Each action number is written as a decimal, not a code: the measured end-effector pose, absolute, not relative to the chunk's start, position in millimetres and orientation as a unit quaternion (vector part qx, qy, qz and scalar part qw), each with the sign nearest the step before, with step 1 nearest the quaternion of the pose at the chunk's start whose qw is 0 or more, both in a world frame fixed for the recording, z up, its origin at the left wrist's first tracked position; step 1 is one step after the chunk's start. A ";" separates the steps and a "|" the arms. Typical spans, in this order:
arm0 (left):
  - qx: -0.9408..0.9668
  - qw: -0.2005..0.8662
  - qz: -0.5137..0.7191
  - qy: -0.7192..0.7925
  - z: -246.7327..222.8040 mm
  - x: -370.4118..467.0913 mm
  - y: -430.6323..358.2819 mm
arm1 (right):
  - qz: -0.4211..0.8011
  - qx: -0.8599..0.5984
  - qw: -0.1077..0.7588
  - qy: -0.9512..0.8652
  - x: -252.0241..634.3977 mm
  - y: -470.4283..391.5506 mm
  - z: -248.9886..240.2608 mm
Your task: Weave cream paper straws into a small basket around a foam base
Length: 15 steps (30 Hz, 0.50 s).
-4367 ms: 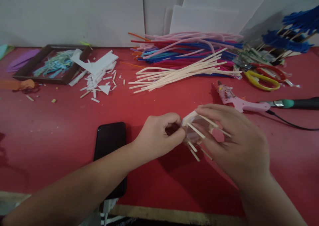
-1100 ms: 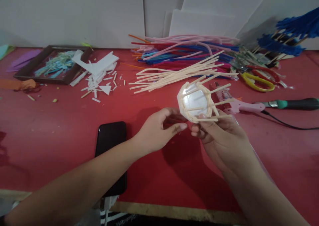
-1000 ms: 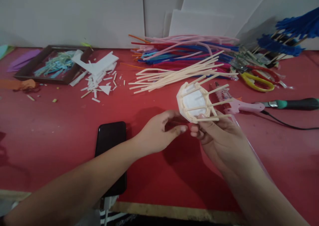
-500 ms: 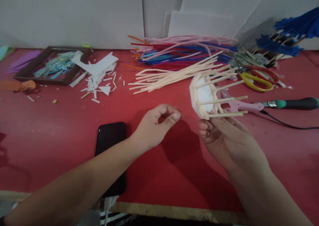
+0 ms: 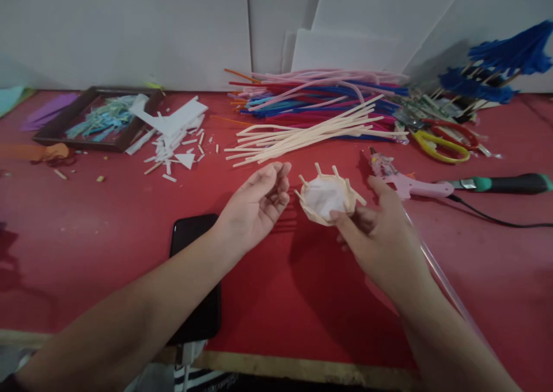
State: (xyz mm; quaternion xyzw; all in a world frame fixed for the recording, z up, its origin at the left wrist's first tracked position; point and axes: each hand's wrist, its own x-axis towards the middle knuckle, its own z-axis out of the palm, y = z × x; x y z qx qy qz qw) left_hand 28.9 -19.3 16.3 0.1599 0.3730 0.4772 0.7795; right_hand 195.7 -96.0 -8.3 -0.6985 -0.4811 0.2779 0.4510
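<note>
My right hand [image 5: 384,231] pinches the near right rim of a small basket-like piece [image 5: 313,213] with a white round base and a cream, braided-looking edge. Several short cream stalks stand up around its rim, and its open side is tilted towards me. To the left of the piece, my left hand [image 5: 254,208] is loosely curled with thumb and fingers apart, holding nothing. A pink glue gun [image 5: 425,187] lies just beyond my right hand, partly covered by its fingers. The fingers beneath the piece are mostly hidden.
Cream stems [image 5: 302,139] lie before a heap of coloured pipe cleaners [image 5: 311,90]. Yellow-handled scissors [image 5: 440,147] and a green-black-handled tool [image 5: 510,182] are at right. A phone [image 5: 194,288] lies under my left forearm. White scraps [image 5: 173,130] sit beside a brown frame [image 5: 82,144].
The basket-like piece has come down and left and turned, so its white inside faces up towards me. My left hand has moved slightly up and left, its thumb and fingers parting.
</note>
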 end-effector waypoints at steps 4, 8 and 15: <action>0.163 0.787 0.450 0.389 18.0 29.6 -22.2 | 0.190 -0.743 0.376 -0.519 199.4 -97.4 -7.6; 0.177 0.785 0.457 0.380 18.3 26.9 -21.8 | 0.180 -0.752 0.312 -0.551 200.9 -94.1 2.5; 0.118 0.795 0.443 0.396 40.7 15.5 -17.3 | 0.200 -0.706 0.210 -0.646 216.8 -126.3 15.1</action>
